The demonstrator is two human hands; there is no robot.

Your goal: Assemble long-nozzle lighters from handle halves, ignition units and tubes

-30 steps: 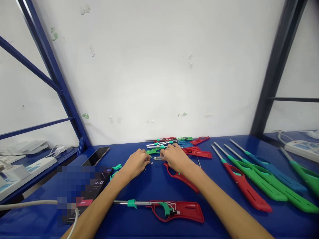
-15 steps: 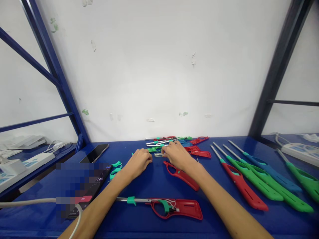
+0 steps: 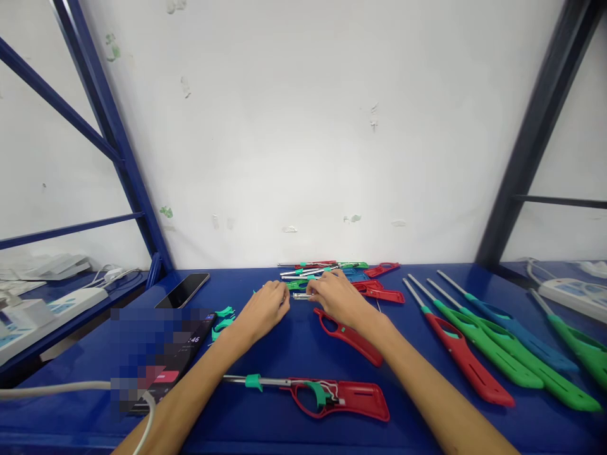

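Observation:
My right hand (image 3: 334, 294) is closed with its fingertips on a small silvery piece (image 3: 300, 296), whose kind is too small to tell. Just left of that piece, my left hand (image 3: 266, 306) has its fingers curled together, and anything inside them is hidden. Behind both hands lie opened gas lighters (image 3: 313, 272) with metal tubes and red, green and blue handle halves. A red handle half (image 3: 353, 336) rests below my right wrist. Nearer to me, an opened red lighter (image 3: 351, 399) shows white wires and a green trigger, with a green piece (image 3: 253, 382) around its tube.
Several closed lighters (image 3: 493, 344) lie in a slanting row at the right. Green plastic parts (image 3: 222, 323) sit beside my left forearm, near two phones (image 3: 183, 291) and a white cable (image 3: 61, 387). Blue and dark frame posts (image 3: 142, 208) flank the table; power strips lie outside them.
The whole view has shifted slightly. Both hands stay close together around the silvery piece, with only a small shift of the left fingers.

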